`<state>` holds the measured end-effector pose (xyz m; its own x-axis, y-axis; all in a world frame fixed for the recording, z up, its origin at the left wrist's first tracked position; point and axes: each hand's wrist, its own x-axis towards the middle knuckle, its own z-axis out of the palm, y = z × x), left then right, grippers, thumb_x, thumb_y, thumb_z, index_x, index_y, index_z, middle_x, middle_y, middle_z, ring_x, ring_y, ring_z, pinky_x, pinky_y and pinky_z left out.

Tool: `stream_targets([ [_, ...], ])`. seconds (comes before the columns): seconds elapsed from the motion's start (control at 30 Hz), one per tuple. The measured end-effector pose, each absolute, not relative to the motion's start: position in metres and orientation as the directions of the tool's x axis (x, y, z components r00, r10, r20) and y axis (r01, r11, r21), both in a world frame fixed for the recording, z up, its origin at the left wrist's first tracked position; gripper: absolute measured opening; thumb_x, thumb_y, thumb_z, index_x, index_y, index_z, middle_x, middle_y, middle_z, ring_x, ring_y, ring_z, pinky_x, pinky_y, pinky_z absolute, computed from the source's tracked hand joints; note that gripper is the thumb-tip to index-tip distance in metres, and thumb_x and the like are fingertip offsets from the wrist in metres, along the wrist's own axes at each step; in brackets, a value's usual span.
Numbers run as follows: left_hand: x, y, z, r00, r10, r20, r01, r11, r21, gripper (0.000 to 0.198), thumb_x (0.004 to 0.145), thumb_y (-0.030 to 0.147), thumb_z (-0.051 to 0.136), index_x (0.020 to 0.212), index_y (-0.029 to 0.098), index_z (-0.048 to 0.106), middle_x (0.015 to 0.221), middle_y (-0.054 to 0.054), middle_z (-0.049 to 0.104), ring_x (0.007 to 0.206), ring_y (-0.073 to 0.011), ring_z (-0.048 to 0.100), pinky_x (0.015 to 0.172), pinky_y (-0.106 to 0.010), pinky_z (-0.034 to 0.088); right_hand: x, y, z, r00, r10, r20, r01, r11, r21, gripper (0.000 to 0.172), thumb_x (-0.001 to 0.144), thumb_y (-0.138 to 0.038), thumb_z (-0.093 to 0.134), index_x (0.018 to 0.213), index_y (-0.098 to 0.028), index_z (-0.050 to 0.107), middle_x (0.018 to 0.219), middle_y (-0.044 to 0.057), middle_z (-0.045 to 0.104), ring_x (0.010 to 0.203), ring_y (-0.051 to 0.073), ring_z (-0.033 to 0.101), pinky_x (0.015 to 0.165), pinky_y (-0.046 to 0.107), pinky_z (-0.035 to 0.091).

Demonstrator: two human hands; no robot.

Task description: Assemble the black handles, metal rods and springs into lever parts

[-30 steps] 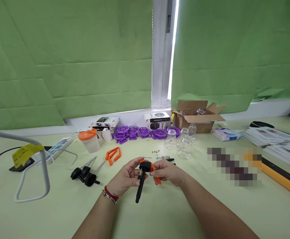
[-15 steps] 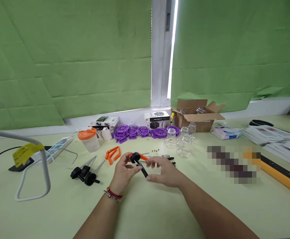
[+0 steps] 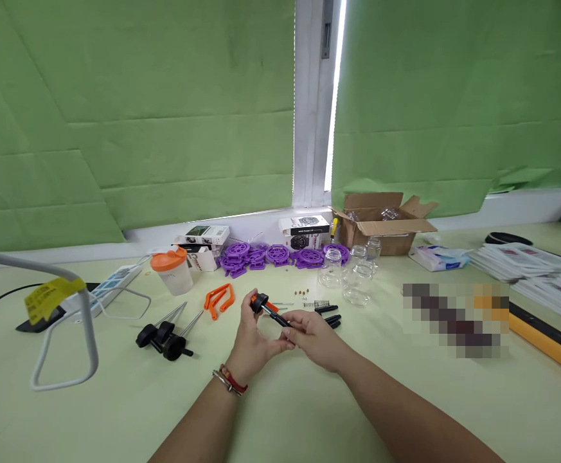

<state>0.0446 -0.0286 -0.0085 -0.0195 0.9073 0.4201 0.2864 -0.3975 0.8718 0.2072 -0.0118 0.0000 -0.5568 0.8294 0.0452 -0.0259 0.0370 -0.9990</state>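
A black rod with a round black cap [image 3: 274, 314] is held between my two hands, tilted with its cap up to the left. My left hand [image 3: 252, 344] has its fingers curled behind the cap, and its thumb reaches across to my right hand. Thumb and fingers of my right hand [image 3: 317, 339] are closed on the lower end of the rod. An orange part [image 3: 270, 307] shows just behind the rod; whether it is joined to it I cannot tell. Just beyond my right hand lie springs [image 3: 316, 304], black handle-like pieces [image 3: 331, 317] and tiny brass-coloured bits [image 3: 301, 292].
To the left lie black caps with metal rods [image 3: 165, 335] and orange handles [image 3: 219, 299]. An orange-lidded cup [image 3: 171, 269], purple wheel-like parts [image 3: 277, 255], glass jars [image 3: 357, 283] and a cardboard box [image 3: 390, 230] stand behind. A grey wire frame [image 3: 90, 334] is at far left.
My right hand has closed on the rod's lower end. The rod has tipped flatter, and my left thumb has moved off it toward my right hand.
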Motion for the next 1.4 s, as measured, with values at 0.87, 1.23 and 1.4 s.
stream_targets([
  [0.87, 0.037, -0.033, 0.001, 0.155, 0.682, 0.715, 0.769, -0.537, 0.347, 0.088, 0.054, 0.015, 0.059, 0.133, 0.016, 0.021, 0.129, -0.017, 0.034, 0.12, -0.0325, 0.034, 0.098, -0.051, 0.034, 0.183, -0.023, -0.012, -0.539, 0.833, 0.124, -0.162, 0.041, -0.986, 0.03, 0.078, -0.034, 0.059, 0.103, -0.02, 0.051, 0.082, 0.002, 0.063, 0.083, 0.016, 0.06, 0.077, 0.03, 0.045],
  [1.23, 0.043, -0.028, 0.0, 0.151, 0.645, 0.749, 0.891, -0.417, 0.179, 0.083, 0.053, 0.025, 0.065, 0.128, 0.009, 0.032, 0.119, -0.018, 0.045, 0.11, -0.0356, 0.04, 0.095, -0.051, 0.031, 0.179, -0.021, -0.006, -0.321, 0.919, 0.23, -0.055, 0.225, -0.973, 0.031, 0.081, -0.037, 0.053, 0.102, -0.02, 0.069, 0.092, 0.003, 0.069, 0.088, 0.021, 0.06, 0.081, 0.034, 0.047],
  [1.4, 0.045, -0.023, -0.003, 0.078, 0.661, 0.746, 0.927, -0.324, 0.19, 0.076, 0.056, 0.026, 0.063, 0.125, 0.01, 0.037, 0.116, -0.018, 0.048, 0.107, -0.0361, 0.042, 0.092, -0.051, 0.031, 0.174, -0.016, -0.013, -0.231, 0.949, 0.214, 0.0, 0.22, -0.975, 0.029, 0.077, -0.032, 0.056, 0.099, -0.019, 0.069, 0.098, 0.006, 0.069, 0.094, 0.023, 0.062, 0.086, 0.037, 0.048],
])
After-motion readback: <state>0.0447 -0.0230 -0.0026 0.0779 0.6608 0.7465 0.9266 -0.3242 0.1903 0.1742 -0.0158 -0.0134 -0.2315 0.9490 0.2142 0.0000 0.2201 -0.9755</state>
